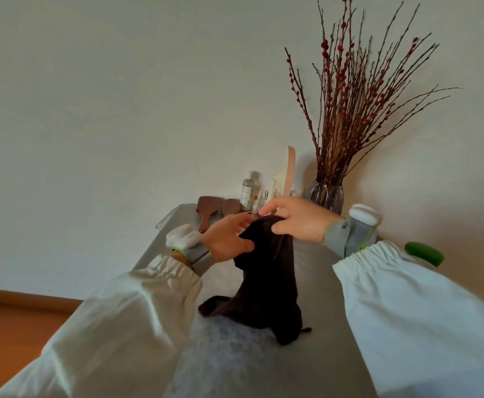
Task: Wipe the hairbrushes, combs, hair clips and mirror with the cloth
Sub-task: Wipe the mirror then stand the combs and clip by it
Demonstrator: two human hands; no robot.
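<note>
A dark brown cloth [266, 282] hangs from both hands above the grey table [315, 282], its lower end trailing on the tabletop. My left hand [225, 239] grips the cloth's upper left side, thumb pressed on the fabric. My right hand [298, 219] pinches the top of the cloth from the right. Whether something small is wrapped in the cloth between the fingers cannot be told. Two brown wooden hairbrushes [207, 212] lie at the far end of the table behind my left hand. A pink-rimmed mirror [289, 170] stands edge-on behind them.
Several small bottles [248, 191] cluster at the far end by the mirror. A ribbed glass vase [325, 195] holds tall red-budded branches at the back right. A green object [424, 254] lies by the right wall. Wooden floor [19, 326] lies to the left of the table.
</note>
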